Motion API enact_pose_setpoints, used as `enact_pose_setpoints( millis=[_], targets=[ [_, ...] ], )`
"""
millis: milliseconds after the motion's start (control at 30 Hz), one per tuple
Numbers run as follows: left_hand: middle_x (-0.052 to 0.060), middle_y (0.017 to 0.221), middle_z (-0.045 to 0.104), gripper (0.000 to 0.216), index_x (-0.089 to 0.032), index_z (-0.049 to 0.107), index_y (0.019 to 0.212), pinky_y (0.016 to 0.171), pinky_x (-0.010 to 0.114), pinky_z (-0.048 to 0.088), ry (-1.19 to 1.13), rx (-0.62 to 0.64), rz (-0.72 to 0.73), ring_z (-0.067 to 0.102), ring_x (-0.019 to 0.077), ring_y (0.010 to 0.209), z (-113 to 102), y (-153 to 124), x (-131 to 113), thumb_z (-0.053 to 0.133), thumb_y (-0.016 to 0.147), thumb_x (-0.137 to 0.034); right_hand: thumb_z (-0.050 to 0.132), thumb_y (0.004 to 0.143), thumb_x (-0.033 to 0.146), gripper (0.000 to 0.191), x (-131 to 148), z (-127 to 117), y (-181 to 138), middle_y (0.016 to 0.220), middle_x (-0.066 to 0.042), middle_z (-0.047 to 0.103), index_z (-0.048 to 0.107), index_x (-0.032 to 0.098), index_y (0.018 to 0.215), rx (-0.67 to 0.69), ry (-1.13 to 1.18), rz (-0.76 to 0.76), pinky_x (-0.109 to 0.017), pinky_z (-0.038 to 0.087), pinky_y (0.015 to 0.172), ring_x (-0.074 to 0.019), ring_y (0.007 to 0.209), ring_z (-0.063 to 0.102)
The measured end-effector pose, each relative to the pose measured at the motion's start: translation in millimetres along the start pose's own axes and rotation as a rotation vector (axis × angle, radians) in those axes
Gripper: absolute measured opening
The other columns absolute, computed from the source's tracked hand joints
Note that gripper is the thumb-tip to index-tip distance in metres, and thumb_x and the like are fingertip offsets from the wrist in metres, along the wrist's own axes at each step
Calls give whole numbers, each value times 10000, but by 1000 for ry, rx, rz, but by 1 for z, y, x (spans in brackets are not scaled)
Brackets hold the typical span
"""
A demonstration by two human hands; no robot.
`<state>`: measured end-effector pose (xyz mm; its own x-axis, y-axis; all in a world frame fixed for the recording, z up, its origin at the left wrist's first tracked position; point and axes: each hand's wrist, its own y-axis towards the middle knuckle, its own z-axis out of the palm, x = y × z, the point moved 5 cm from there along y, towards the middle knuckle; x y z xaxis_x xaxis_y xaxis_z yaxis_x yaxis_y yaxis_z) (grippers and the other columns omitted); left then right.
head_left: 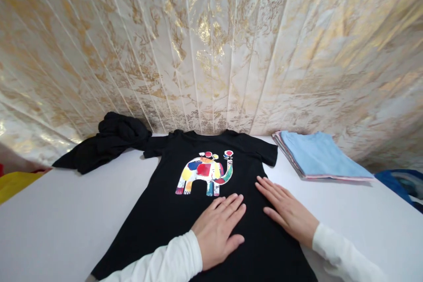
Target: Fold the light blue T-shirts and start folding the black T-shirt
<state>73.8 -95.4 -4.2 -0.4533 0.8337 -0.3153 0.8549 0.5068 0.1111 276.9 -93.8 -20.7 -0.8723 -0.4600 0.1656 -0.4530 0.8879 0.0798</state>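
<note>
A black T-shirt (172, 211) with a colourful elephant print (205, 174) lies spread flat on the white table (66, 224), neck toward the wall. My left hand (218, 229) rests flat on the shirt just below the print, fingers stretched out and together. My right hand (287, 209) lies flat on the shirt's right side, fingers extended and pointing toward the right sleeve. Both hands hold nothing. White sleeves cover both forearms.
A crumpled black garment (109, 141) lies at the back left, touching the shirt's left sleeve. A stack of folded clothes topped by a light blue one (317, 156) sits at the back right. Yellow and red cloth (16, 180) shows at the left edge. A gold-patterned curtain (211, 44) hangs behind.
</note>
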Motion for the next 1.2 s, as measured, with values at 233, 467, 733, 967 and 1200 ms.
enact_pose_setpoints(
  millis=[233,467,733,967,1200],
  targets=[
    [76,1509,276,537,-202,332,1402,1098,436,254,-58,-14,-17,238,234,1384,-9,-1,-3,516,901,-262,400,937,347,526,-2,-20,-27,1537,-55,220,294,263,1445,-18,129,47,-444,290,1108,-226,1395,217],
    [-16,979,591,210,-210,563,858,774,285,400,-170,64,57,541,164,903,-14,-25,-38,731,758,-286,553,848,322,112,58,-45,-73,1187,-91,570,631,260,899,43,445,30,-392,479,902,-251,1136,510],
    [-60,776,560,226,-192,551,731,696,274,315,-100,-56,58,479,124,746,13,-28,-52,764,720,-265,400,906,173,213,57,-37,-81,828,-43,600,571,238,797,96,299,2,-306,456,699,-181,783,550],
    [-44,794,558,248,-196,560,804,627,289,283,-1,-145,132,455,134,714,14,-23,-62,737,732,-354,525,797,117,135,59,-35,-86,874,-37,597,573,239,831,9,239,24,-310,453,703,-194,808,550],
    [-47,751,528,184,-190,525,713,606,292,258,3,-219,114,431,127,698,16,-19,-68,692,764,-246,450,916,173,140,58,-38,-90,896,-33,612,561,241,863,23,210,-100,-267,455,707,-156,800,561]
  ],
)
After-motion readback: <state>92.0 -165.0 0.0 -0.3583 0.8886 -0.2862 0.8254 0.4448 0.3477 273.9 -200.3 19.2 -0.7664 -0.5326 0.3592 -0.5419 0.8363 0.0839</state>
